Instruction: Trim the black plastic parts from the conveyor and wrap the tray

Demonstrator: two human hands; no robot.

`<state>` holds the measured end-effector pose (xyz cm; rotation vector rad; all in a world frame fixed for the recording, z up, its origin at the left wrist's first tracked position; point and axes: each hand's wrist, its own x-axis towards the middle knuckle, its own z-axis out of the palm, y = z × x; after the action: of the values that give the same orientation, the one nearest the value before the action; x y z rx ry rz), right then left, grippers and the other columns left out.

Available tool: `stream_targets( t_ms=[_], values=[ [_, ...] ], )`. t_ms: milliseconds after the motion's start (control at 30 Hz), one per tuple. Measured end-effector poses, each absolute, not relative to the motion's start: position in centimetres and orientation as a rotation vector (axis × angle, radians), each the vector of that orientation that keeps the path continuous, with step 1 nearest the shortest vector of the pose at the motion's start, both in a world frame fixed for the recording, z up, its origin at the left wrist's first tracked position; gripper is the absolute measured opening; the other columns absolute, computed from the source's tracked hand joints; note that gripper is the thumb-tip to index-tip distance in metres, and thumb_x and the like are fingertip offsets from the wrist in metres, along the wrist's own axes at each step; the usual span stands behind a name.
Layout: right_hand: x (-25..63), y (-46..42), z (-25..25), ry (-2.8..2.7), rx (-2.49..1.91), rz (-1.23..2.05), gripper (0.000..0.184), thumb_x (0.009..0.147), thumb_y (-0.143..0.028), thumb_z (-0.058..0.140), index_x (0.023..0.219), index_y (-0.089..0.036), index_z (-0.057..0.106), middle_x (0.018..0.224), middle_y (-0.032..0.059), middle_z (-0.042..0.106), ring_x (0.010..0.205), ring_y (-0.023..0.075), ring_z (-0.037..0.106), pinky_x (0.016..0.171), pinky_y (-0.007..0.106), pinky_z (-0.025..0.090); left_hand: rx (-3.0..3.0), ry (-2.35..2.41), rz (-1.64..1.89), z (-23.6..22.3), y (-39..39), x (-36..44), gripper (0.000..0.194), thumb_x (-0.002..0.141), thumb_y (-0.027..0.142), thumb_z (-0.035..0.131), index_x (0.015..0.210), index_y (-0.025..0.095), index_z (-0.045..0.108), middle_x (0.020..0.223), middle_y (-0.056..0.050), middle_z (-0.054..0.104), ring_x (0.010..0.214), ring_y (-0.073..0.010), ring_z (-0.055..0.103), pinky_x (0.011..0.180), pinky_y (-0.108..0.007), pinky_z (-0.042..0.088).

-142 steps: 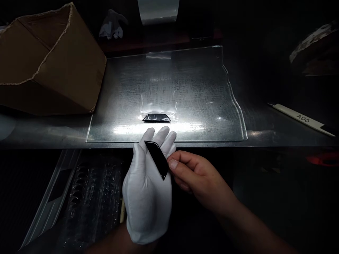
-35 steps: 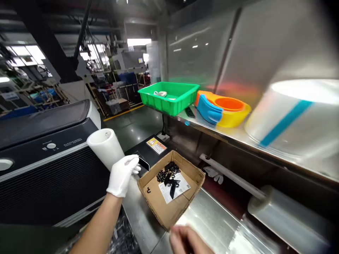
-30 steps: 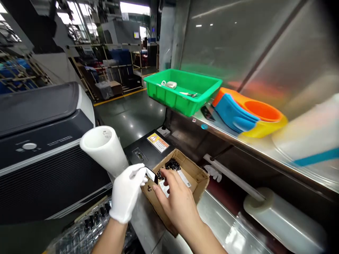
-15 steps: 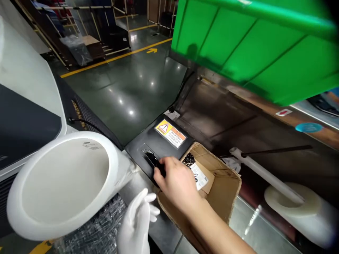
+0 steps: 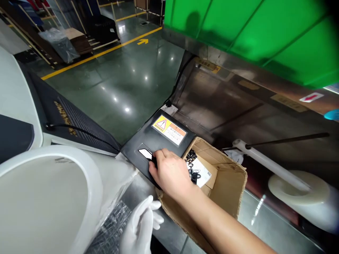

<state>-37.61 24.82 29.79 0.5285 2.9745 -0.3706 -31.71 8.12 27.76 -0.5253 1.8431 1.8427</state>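
My right hand (image 5: pixel 172 173), bare, is curled over a black panel (image 5: pixel 132 146) that bears a yellow and orange warning label (image 5: pixel 170 129). Its thumb and fingers pinch a small black part (image 5: pixel 154 159), mostly hidden by the hand, beside a bright rectangular opening (image 5: pixel 145 154). Under my forearm stands a worn cardboard box (image 5: pixel 227 188) holding small black pieces (image 5: pixel 191 155) and a printed white sheet (image 5: pixel 202 173). My left hand (image 5: pixel 141 225), in a white glove, hovers lower down with its fingers loosely extended and nothing in it.
A large white tube (image 5: pixel 92 176) opens toward me at left. Overhead on the right hangs a green bin (image 5: pixel 246 38). A white roll (image 5: pixel 296 190) with a pale rod (image 5: pixel 270 165) lies at right. Plastic-wrapped material (image 5: pixel 113 222) sits below the tube.
The view has shifted, bringing the tube nearer the left edge. My right hand has moved slightly along the panel, and the opening beside it now shows bright instead of dark.
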Motion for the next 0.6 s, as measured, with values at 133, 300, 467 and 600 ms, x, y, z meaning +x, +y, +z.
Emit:
stream_targets(
  t_ms=[133,300,467,600],
  values=[
    [-37.53,24.95,29.87,2.979,0.510,-0.386,0.020,0.103,-0.033,0.054,0.106,-0.018,0.067,0.100,0.0081,0.070,0.089,0.0259,0.068,0.071,0.035,0.049,-0.562,1.805,1.832,27.56,8.36,-31.55,0.048,0.077,0.059,0.083,0.105,0.019,0.080,0.092,-0.007,0.081,0.065,-0.0166,0.068,0.062,-0.025,0.059],
    [-37.21,25.01,29.84,2.974,0.548,-0.459,0.025,0.103,-0.037,0.056,0.115,-0.018,0.066,0.105,0.0086,0.070,0.094,0.0258,0.068,0.075,0.034,0.051,-0.503,1.873,1.807,27.59,8.39,-31.74,0.049,0.079,0.060,0.079,0.105,0.019,0.081,0.092,-0.009,0.081,0.065,-0.0178,0.068,0.064,-0.027,0.059],
    [-37.18,24.90,29.62,2.964,0.602,-0.563,0.020,0.104,-0.035,0.055,0.110,-0.020,0.067,0.103,0.0068,0.071,0.095,0.0253,0.069,0.076,0.034,0.051,-0.414,1.975,1.751,27.44,8.31,-32.03,0.046,0.082,0.061,0.076,0.103,0.021,0.082,0.091,-0.010,0.082,0.062,-0.0198,0.068,0.061,-0.030,0.060],
    [-37.37,25.01,29.16,2.964,0.633,-0.614,0.016,0.102,-0.032,0.058,0.108,-0.020,0.067,0.103,0.0054,0.072,0.093,0.0247,0.069,0.075,0.034,0.051,-0.374,2.004,1.731,26.94,8.17,-31.93,0.046,0.081,0.062,0.076,0.103,0.023,0.082,0.089,-0.009,0.082,0.061,-0.0201,0.068,0.061,-0.031,0.061]
  ],
)
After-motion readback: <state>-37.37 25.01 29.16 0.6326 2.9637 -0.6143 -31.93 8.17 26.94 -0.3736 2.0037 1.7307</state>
